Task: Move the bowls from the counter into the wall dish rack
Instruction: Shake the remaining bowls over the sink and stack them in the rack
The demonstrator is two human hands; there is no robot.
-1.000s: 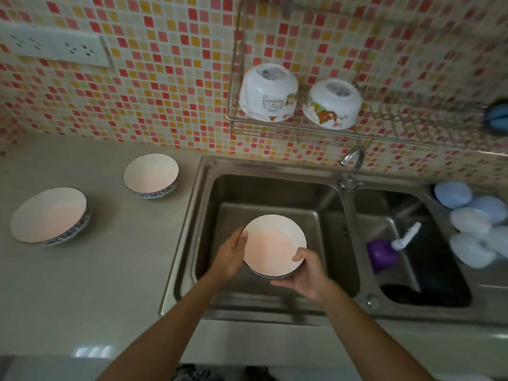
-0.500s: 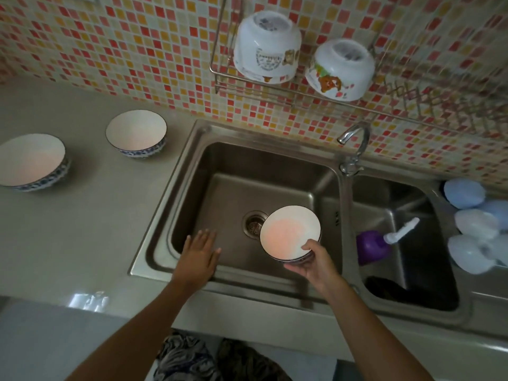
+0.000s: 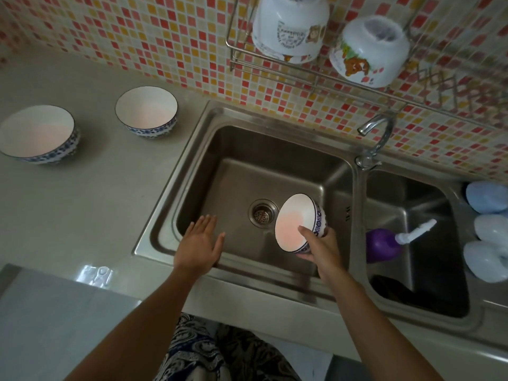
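A: Mosaic-tiled wall at 12 o'clock, steel sink [image 3: 192, 149] below it, grey desk [image 3: 82, 204] running off to 9 o'clock. Status?

B: Right hand [image 3: 320, 247] grips one blue-rimmed bowl [image 3: 295, 222], tilted on edge over the basin at 4 o'clock from the drain [image 3: 263, 211]. Left hand [image 3: 199, 246] is flat, fingers spread, holding nothing, above the basin's near edge.

A: Progress?

B: Wall dish rack [image 3: 275, 68] at 1 o'clock holds two white printed bowls [image 3: 290, 26], upside down. Two blue-patterned bowls [image 3: 146, 111] sit on the desk at 9–10 o'clock, untouched. So I'd judge three left, counting the one in hand.

A: Blind spots?

B: Rack's top and right end are cut off, so free slots are unclear. Pale rounded items [image 3: 486, 196] at 3 o'clock can't be identified. Dark mass in the small basin is unreadable too.
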